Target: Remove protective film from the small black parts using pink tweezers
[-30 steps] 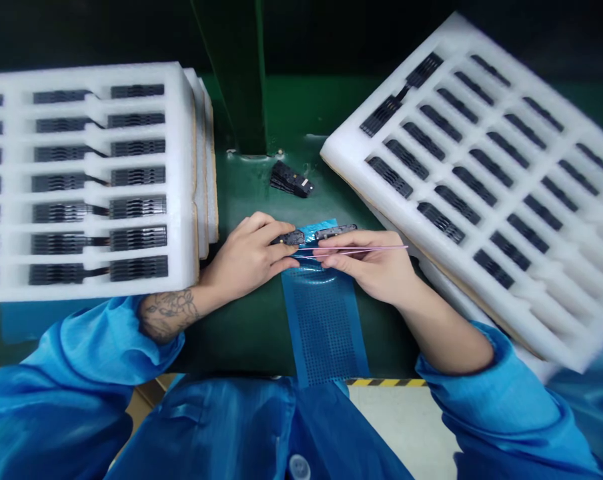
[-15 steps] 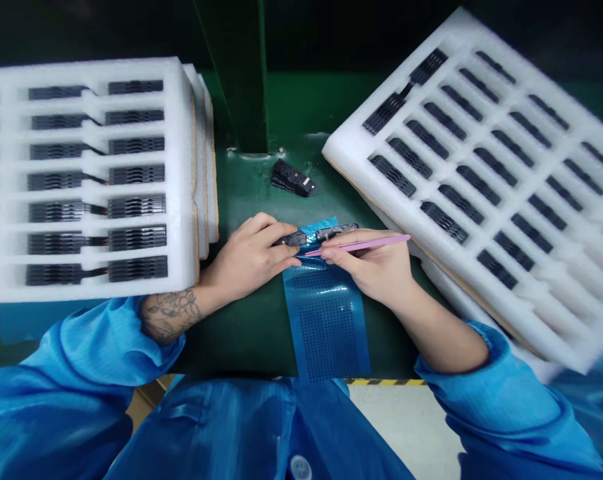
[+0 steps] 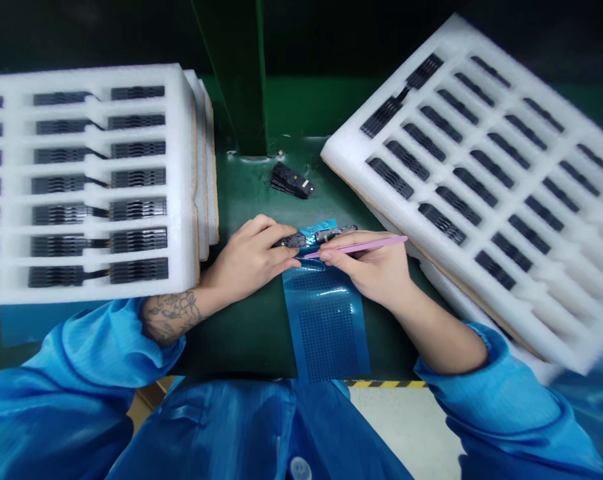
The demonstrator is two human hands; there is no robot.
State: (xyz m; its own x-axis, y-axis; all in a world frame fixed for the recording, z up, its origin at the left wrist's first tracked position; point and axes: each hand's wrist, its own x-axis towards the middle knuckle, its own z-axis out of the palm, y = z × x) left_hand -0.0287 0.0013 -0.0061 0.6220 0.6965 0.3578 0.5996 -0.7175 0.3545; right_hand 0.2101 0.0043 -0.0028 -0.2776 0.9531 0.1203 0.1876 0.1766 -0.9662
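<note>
My left hand (image 3: 244,260) is closed, its fingers and thumb gripping a small black plastic part (image 3: 293,241) near the top of a blue film sheet (image 3: 301,313). Pink tweezers (image 3: 369,246) lie slanted in my right hand (image 3: 381,273), pinched between thumb and fingers. Their tips point left, close to my left fingertips; whether they grip anything is too small to tell. Just above my right fingers rests another black part (image 3: 335,233), partly over the film. Rows of tiny dark dots cover the film's lower portion.
A small pile of black parts (image 3: 291,181) lies beyond my hands. White foam trays (image 3: 181,200) filled with black parts are stacked at left. Another foam tray stack (image 3: 351,143) stands tilted at right, some slots unfilled. A green post (image 3: 239,80) rises behind the green table (image 3: 241,340).
Both hands stay almost in place, with the tweezers still at the left fingertips. The whole view has shifted very slightly.
</note>
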